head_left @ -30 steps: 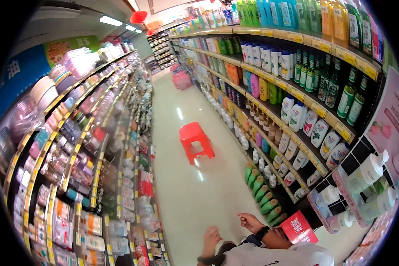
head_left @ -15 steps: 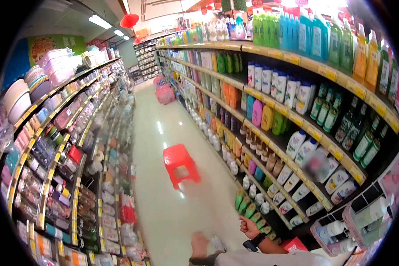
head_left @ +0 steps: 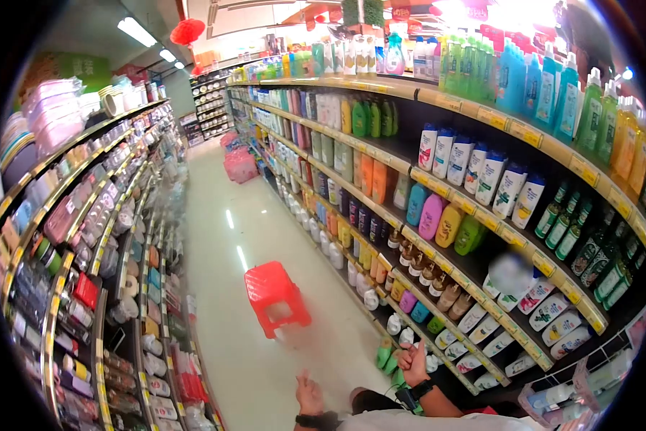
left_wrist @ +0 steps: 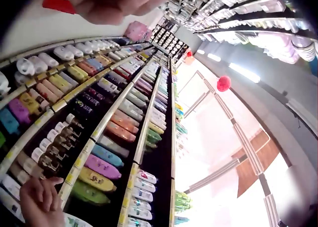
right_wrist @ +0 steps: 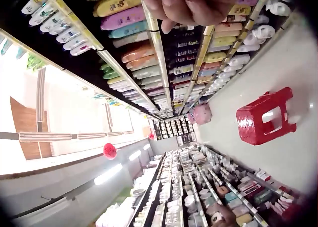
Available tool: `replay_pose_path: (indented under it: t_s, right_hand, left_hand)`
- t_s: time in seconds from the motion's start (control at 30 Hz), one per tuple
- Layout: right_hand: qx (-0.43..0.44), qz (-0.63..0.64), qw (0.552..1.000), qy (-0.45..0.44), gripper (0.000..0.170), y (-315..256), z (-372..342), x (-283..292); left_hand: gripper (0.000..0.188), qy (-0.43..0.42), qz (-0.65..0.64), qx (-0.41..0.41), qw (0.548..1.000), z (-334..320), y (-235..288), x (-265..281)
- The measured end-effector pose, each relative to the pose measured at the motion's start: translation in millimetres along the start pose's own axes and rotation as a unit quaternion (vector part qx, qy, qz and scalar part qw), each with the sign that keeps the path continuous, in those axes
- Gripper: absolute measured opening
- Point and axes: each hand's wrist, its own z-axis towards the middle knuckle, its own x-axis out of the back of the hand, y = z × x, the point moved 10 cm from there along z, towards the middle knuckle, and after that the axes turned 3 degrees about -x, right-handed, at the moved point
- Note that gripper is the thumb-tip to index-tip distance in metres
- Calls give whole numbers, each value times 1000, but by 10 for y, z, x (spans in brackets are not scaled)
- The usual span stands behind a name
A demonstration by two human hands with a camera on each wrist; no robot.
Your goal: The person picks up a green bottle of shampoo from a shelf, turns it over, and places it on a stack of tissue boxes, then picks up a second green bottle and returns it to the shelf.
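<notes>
In the head view the left hand (head_left: 309,394) is raised above the aisle floor at the bottom, holding nothing, its fingers loosely bent. To its right the right hand (head_left: 413,365) is held up near the lower right shelves, empty, one finger pointing upward and the others bent. Beyond the hands a red plastic stool (head_left: 275,293) stands on the floor, touched by neither. Loosely bent fingers (left_wrist: 119,3) fill the top of the left wrist view. Along the top edge of the right wrist view are bent fingers (right_wrist: 191,6), with the stool (right_wrist: 263,118) off to the side.
Shelves of bottles (head_left: 409,233) run along the right side, with a wire rack (head_left: 578,381) at the lower right. Packed shelves (head_left: 57,316) line the left. Pink bundles (head_left: 240,165) lie farther down the aisle floor (head_left: 215,223).
The head view has turned right and moved closer to the right shelves. The stool now appears lower and farther left. Both hands remain empty and have risen a little apart.
</notes>
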Motion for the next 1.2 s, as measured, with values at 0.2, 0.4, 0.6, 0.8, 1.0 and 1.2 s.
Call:
replay_pose_path:
  t_s: [0.2, 0.4, 0.6, 0.8, 1.0, 1.2]
  right_hand:
    - [22, -44, 994, 94, 41, 184, 624, -169]
    - [16, -70, 993, 95, 34, 5, 1693, -739]
    - [93, -32, 991, 88, 32, -652, 2861, -1476]
    - [144, -35, 986, 70, 32, -1116, 3599, -2032]
    - [220, -78, 972, 36, 33, -1850, 3753, -2611]
    - [316, -143, 938, 8, 33, -2753, 3624, -3125]
  left_hand:
    - [43, -33, -35, 40, 998, 741, 106, -80]
    - [57, -75, -91, 87, 989, 1794, 462, -797]
    - [76, -134, -167, 104, 971, 2878, 681, -1611]
    - [56, -40, 51, 97, 993, 3455, 680, -2534]
    - [49, -221, 182, 96, 953, 4037, 450, -3598]
    - [58, -434, 199, 167, 862, 3789, 309, -5451]
